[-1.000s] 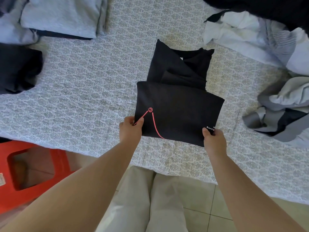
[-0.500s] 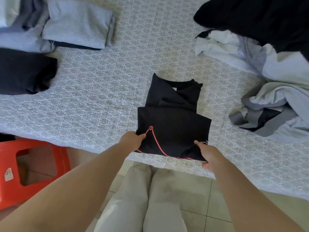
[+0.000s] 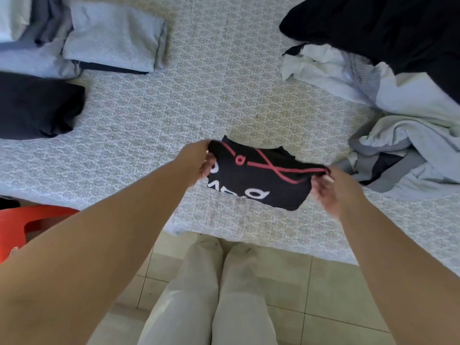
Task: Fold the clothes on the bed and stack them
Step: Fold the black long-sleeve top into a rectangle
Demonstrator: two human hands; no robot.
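Note:
A black T-shirt (image 3: pixel 258 181) with a red line print and white letters is held folded over near the bed's front edge. My left hand (image 3: pixel 199 160) pinches its left upper corner. My right hand (image 3: pixel 326 188) pinches its right upper corner. The near half is turned over away from me, so the printed side faces up. A folded light-blue garment (image 3: pixel 112 36) and a folded dark garment (image 3: pixel 37 105) lie at the left of the bed (image 3: pixel 174 108).
A heap of unfolded white, grey and black clothes (image 3: pixel 398 83) fills the right side of the bed. A red plastic stool (image 3: pixel 22 227) stands on the floor at the left. My legs are against the bed's front edge on the tiled floor.
Both hands lifted the shirt's near edge and carried it away from me, folding the shirt in half; the white letters now show. The camera tilted, so the bed sits higher in view.

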